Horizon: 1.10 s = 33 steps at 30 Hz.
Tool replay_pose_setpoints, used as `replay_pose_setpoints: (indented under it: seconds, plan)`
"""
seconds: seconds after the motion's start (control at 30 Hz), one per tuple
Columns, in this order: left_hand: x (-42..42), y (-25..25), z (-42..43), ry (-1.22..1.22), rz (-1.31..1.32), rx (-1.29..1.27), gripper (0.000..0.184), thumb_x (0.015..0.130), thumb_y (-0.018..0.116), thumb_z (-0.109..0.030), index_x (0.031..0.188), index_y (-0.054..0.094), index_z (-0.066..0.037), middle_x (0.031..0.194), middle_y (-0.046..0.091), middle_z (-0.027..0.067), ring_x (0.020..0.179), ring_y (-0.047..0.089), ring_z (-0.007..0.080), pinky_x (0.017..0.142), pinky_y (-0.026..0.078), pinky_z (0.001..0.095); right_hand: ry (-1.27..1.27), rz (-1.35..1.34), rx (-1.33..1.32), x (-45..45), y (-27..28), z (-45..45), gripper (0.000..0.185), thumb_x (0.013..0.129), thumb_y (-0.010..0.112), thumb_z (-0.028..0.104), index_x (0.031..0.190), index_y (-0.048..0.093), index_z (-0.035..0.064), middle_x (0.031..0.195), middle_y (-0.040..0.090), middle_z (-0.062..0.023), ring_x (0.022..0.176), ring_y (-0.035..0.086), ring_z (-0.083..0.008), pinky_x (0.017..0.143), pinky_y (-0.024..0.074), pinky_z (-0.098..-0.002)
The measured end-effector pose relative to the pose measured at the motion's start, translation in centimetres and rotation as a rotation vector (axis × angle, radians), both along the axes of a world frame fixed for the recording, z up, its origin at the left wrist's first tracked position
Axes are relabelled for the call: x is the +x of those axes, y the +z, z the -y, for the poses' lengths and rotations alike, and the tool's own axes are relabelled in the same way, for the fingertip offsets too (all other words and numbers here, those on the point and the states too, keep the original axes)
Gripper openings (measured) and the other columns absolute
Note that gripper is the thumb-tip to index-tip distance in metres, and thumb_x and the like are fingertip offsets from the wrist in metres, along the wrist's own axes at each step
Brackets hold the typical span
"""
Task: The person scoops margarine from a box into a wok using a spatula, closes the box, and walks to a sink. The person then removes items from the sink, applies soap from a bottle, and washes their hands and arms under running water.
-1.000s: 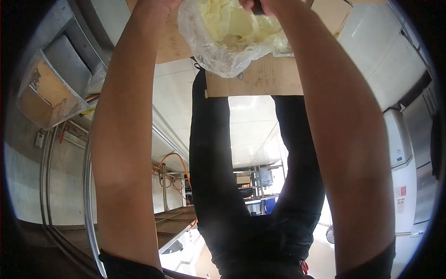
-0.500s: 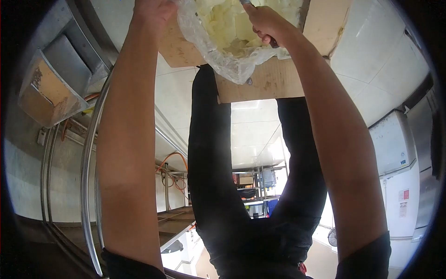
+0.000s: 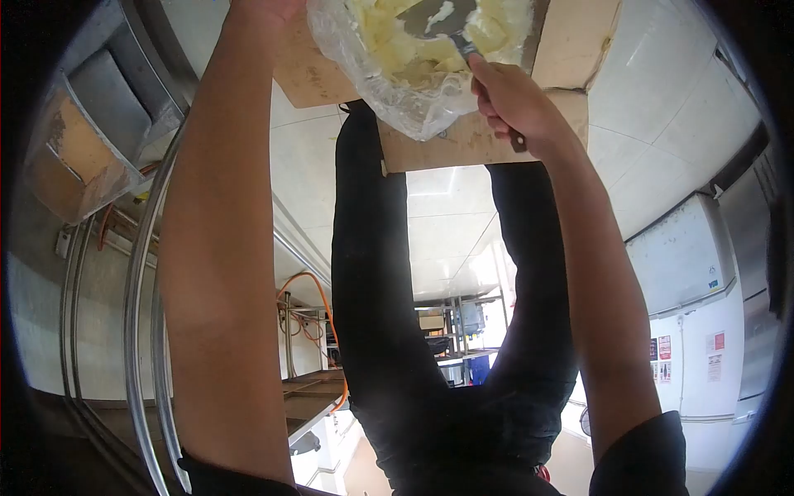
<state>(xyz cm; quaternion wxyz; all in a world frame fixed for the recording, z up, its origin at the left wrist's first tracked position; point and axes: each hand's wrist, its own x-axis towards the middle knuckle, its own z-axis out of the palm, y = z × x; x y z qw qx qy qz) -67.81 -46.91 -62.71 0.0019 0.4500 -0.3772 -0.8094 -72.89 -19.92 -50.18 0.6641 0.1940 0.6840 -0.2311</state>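
My right hand (image 3: pixel 517 103) is closed around the dark handle of a metal spatula (image 3: pixel 457 43). White smears lie on its broad grey blade, which is over a soft, pale yellow, butter-like mass (image 3: pixel 389 45). That mass fills a cardboard box (image 3: pixel 480 140) with its flaps folded outward. Clear plastic lining (image 3: pixel 413 112) spills crumpled over the near and left rim. At the top edge, my left hand (image 3: pixel 277 7) is by the left flap and the lining; its fingers are cut off by the frame.
My dark-trousered legs (image 3: pixel 372 248) stand just this side of the box on a pale tiled floor (image 3: pixel 653 91). Metal rails (image 3: pixel 145 248) and a steel unit with a worn panel (image 3: pixel 78 149) are at left. A white appliance (image 3: pixel 678 256) stands at right.
My right hand has come down and right, drawing the spatula back so that its smeared blade shows. My left hand has shifted slightly up and left, further out of frame.
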Motion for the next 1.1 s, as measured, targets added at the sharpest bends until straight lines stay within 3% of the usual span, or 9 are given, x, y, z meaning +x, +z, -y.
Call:
replay_pose_setpoints:
  seconds: [0.23, 0.33, 0.5, 0.73, 0.83, 0.87, 0.97, 1.07, 1.1]
  plan:
    - [-0.3, 2.7, -1.0, 0.045, 0.038, 0.021, 0.026, 0.087, 0.037, -0.003, 0.101, 0.057, -0.012, 0.078, 0.050, -0.0037, 0.069, 0.048, 0.0097, 0.068, 0.043, 0.0221, -0.085, -0.119, -0.105, -1.3, 3.4, 6.8, 0.041, 0.098, 0.039, 0.041, 0.082, 0.050, 0.0049, 0.052, 0.041, 0.0008, 0.041, 0.040, -0.0113, 0.041, 0.0353, -0.0270]
    - [2.0, -3.2, 1.6, -0.095, -0.220, 0.064, 0.029, 0.086, 0.038, -0.002, 0.105, 0.057, -0.011, 0.081, 0.054, -0.0020, 0.073, 0.052, 0.0106, 0.071, 0.045, 0.0225, -0.218, -0.037, -0.142, -1.2, -0.4, 10.2, 0.058, 0.098, 0.032, 0.045, 0.071, 0.053, -0.0024, 0.055, 0.047, -0.0100, 0.040, 0.043, -0.0215, 0.037, 0.0345, -0.0367]
    - [0.1, 2.9, -0.6, -0.014, -0.016, 0.082, 0.030, 0.084, 0.040, -0.001, 0.106, 0.057, -0.011, 0.085, 0.057, -0.0008, 0.076, 0.054, 0.0114, 0.070, 0.048, 0.0245, 0.071, -0.087, 0.081, -2.0, -6.3, 14.6, 0.042, 0.097, 0.032, 0.023, 0.073, 0.052, -0.0051, 0.060, 0.053, -0.0139, 0.047, 0.050, -0.0232, 0.042, 0.0407, -0.0378]
    - [0.3, 0.3, 0.4, -0.067, -0.067, -0.031, 0.032, 0.082, 0.041, -0.002, 0.106, 0.060, -0.011, 0.086, 0.057, 0.0000, 0.081, 0.055, 0.0127, 0.074, 0.046, 0.0253, 0.226, -0.202, 0.072, -1.8, -6.0, 12.4, 0.041, 0.097, 0.033, 0.024, 0.119, 0.052, -0.0049, 0.087, 0.062, -0.0224, 0.059, 0.060, -0.0295, 0.050, 0.0474, -0.0422]
    - [0.2, -0.7, 0.9, -0.050, 0.023, -0.096, 0.032, 0.083, 0.040, -0.002, 0.105, 0.061, -0.011, 0.087, 0.057, 0.0012, 0.083, 0.054, 0.0140, 0.076, 0.045, 0.0267, 0.688, -0.710, -0.187, 1.2, -17.8, 6.3, 0.041, 0.097, 0.032, 0.024, 0.121, 0.050, -0.0042, 0.093, 0.063, -0.0245, 0.063, 0.062, -0.0337, 0.055, 0.0498, -0.0428]
    - [0.3, -0.7, 0.9, -0.041, 0.051, -0.072, 0.031, 0.084, 0.040, -0.003, 0.105, 0.061, -0.011, 0.088, 0.057, 0.0014, 0.083, 0.053, 0.0144, 0.077, 0.045, 0.0272, 0.791, -0.625, -0.221, 0.1, -13.2, 6.6, 0.040, 0.097, 0.032, 0.022, 0.125, 0.046, -0.0031, 0.098, 0.062, -0.0273, 0.075, 0.063, -0.0408, 0.065, 0.0511, -0.0460]
    - [-0.1, 0.5, 0.7, -0.017, 0.120, -0.012, 0.031, 0.085, 0.039, -0.006, 0.107, 0.060, -0.011, 0.090, 0.057, 0.0019, 0.083, 0.052, 0.0151, 0.080, 0.045, 0.0281, 0.857, -0.546, -0.219, 0.3, -8.6, 5.0, 0.043, 0.098, 0.035, 0.036, 0.101, 0.056, -0.0012, 0.062, 0.058, -0.0117, 0.055, 0.061, -0.0236, 0.050, 0.0486, -0.0348]
    - [-0.7, 2.4, -0.2, -0.003, 0.130, 0.026, 0.030, 0.087, 0.039, -0.008, 0.109, 0.059, -0.011, 0.093, 0.057, 0.0019, 0.084, 0.052, 0.0154, 0.083, 0.044, 0.0283, 1.112, -0.476, -0.261, 2.7, -10.8, -0.8, 0.044, 0.097, 0.034, 0.034, 0.114, 0.056, 0.0000, 0.079, 0.064, -0.0214, 0.078, 0.066, -0.0333, 0.063, 0.0531, -0.0417]
    - [-0.5, 2.1, 0.0, 0.001, 0.108, 0.032, 0.030, 0.087, 0.039, -0.008, 0.110, 0.059, -0.010, 0.094, 0.057, 0.0018, 0.085, 0.052, 0.0155, 0.084, 0.044, 0.0285, 1.044, -0.458, -0.196, 2.5, -10.3, -0.8, 0.043, 0.098, 0.034, 0.034, 0.112, 0.058, 0.0005, 0.082, 0.065, -0.0220, 0.082, 0.065, -0.0339, 0.065, 0.0531, -0.0425]
